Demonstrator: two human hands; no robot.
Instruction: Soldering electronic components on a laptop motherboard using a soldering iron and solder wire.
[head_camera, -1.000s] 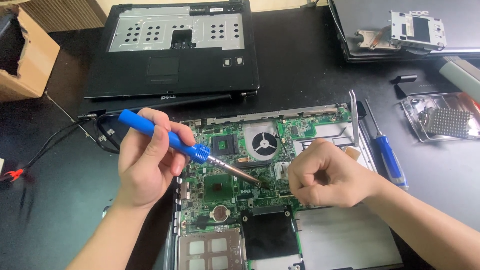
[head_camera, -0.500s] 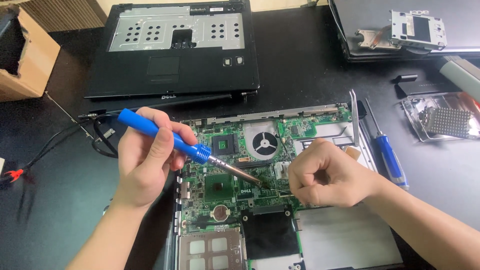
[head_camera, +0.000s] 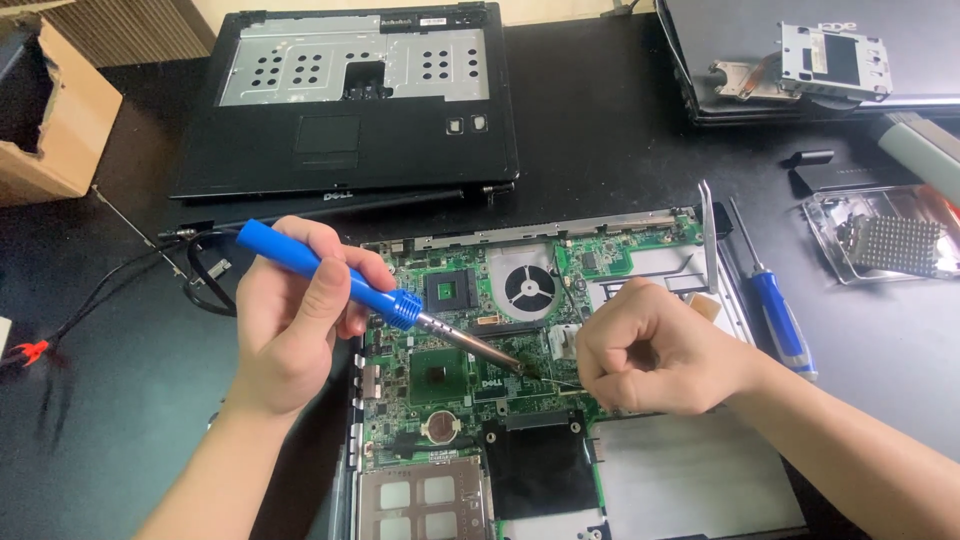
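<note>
The left hand (head_camera: 295, 325) is wrapped around the blue handle of a soldering iron (head_camera: 340, 282), fingers clamped on it like a pen grip, with the metal shaft slanting down to the right so the tip rests on the green motherboard (head_camera: 470, 330) near its middle, just right of a square dark chip. The right hand (head_camera: 655, 350) lies just right of that tip, curled into a loose fist over the board; its thumb and forefinger are pinched together on a thin wire (head_camera: 560, 383) that runs left toward the iron's tip. The board sits in an opened laptop base, with a round fan (head_camera: 528, 288) just beyond the tip and a coin cell (head_camera: 438, 426) nearer the camera. Far left of the board lies a black laptop palmrest shell (head_camera: 350, 100). A blue-handled screwdriver (head_camera: 775, 310) lies on the black table (head_camera: 620, 120) to the right of the board, and a clear plastic tray (head_camera: 885, 235) sits further right. A cardboard box (head_camera: 55, 115) stands at the far left.
</note>
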